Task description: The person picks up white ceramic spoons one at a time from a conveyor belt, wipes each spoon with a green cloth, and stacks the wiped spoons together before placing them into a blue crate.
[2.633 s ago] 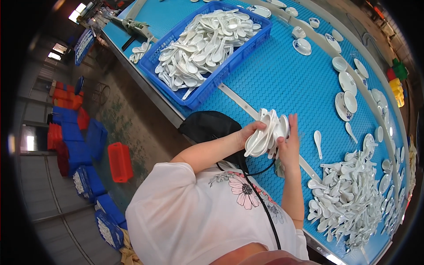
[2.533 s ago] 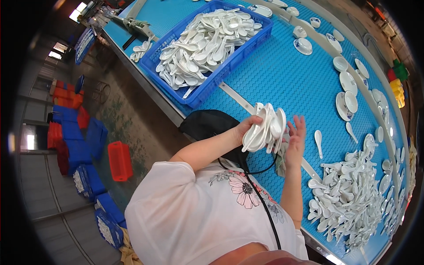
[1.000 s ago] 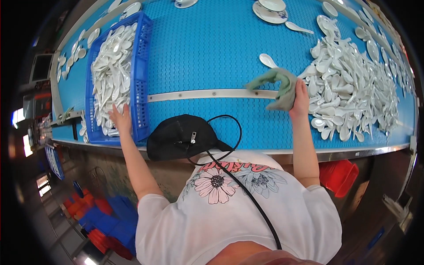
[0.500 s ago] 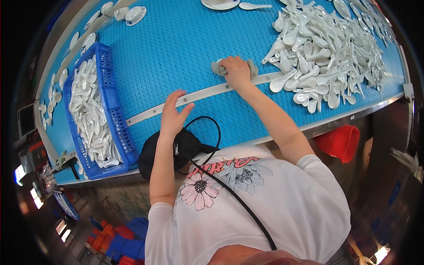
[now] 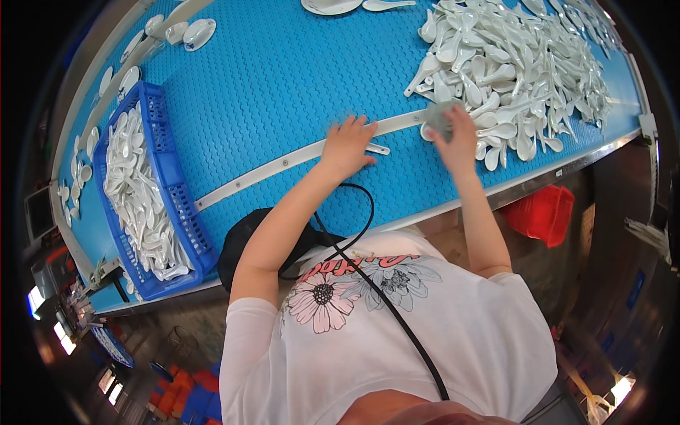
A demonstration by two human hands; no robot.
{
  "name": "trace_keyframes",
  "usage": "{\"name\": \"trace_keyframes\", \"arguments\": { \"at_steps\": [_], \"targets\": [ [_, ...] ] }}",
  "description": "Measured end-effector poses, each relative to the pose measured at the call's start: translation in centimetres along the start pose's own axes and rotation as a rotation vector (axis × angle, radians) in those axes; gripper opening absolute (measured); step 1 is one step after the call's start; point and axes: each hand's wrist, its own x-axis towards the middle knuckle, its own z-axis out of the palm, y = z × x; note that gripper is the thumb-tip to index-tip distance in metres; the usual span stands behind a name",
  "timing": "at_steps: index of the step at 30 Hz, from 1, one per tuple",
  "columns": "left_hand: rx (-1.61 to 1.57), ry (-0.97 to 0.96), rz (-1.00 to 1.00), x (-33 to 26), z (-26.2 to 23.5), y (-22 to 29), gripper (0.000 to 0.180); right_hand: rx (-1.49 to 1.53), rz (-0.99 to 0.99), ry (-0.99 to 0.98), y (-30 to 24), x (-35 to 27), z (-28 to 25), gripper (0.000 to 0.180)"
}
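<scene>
Over the metal strip on the blue mat, my left hand [image 5: 347,150] is curled down with a white ceramic spoon [image 5: 378,149] under it. Only the spoon's handle shows, between thumb and forefinger; its bowl is hidden. Something grey and blurred, perhaps cloth, shows at the left fingertips. To the right, my right hand [image 5: 459,145] grips a crumpled grey cloth [image 5: 442,120], smeared by motion, at the near left edge of a large heap of white spoons [image 5: 520,71]. A spoon partly covered by the cloth lies beside the heap.
At the left stands a blue plastic basket [image 5: 172,166] filled with white spoons. Small white dishes [image 5: 200,34] line the far left, and a plate [image 5: 331,6] and a single spoon [image 5: 388,5] lie at the back. A red bin [image 5: 542,216] sits below the right edge. A black cable [image 5: 368,212] loops near the table edge.
My right hand has moved right with the grey cloth, up to the spoon heap. My left hand has moved right from empty air onto a spoon near the metal strip.
</scene>
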Motion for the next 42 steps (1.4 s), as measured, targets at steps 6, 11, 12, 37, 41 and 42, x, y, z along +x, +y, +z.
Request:
{"name": "trace_keyframes", "arguments": {
  "at_steps": [6,11,12,37,41,42],
  "targets": [
    [-0.035,-0.171,-0.066,-0.7,0.2,-2.0,0.030,-0.160,-0.058,-0.227,-2.3,-3.8,4.9,0.036],
    [-0.383,-0.204,-0.577,-2.8,-1.4,-4.4,0.024,0.291,-0.057,-0.422,-6.2,-2.3,6.2,0.042],
    [-0.474,-0.116,-0.598,-3.9,-0.9,-5.5,0.026,0.441,-0.064,-0.425,-7.2,-1.6,6.2,0.044],
    [-0.797,-0.090,-0.842,-6.3,-1.6,-7.4,0.038,0.437,0.189,-0.449,-6.8,-1.3,7.3,0.038],
    [-1.036,0.069,-0.857,-7.2,-2.5,-7.4,0.035,0.521,0.297,-0.285,-6.5,2.1,5.2,0.039],
    [-1.048,0.059,-0.860,-7.3,-2.6,-7.5,0.035,0.563,0.297,-0.214,-6.2,3.3,4.7,0.039]
  ]
}}
